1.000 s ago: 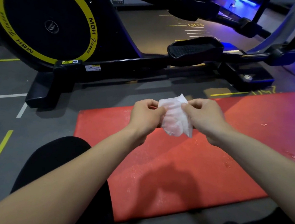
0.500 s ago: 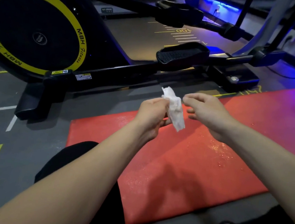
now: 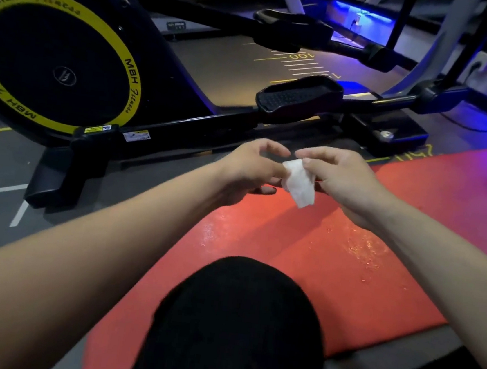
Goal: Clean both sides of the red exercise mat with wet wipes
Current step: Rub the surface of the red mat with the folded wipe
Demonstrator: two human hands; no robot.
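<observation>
Head view. The wet wipe (image 3: 299, 184), folded small, is pinched by the right hand (image 3: 335, 176) above the far edge of the red exercise mat (image 3: 362, 276); the left hand (image 3: 248, 166) touches its left edge with curled fingers, though whether it grips is unclear. The mat lies flat on the floor, near the elliptical trainer (image 3: 102, 77), with wet patches glistening on its upper face. Judged step: refolding the wipe. The next move calls for lowering it onto a dry area.
</observation>
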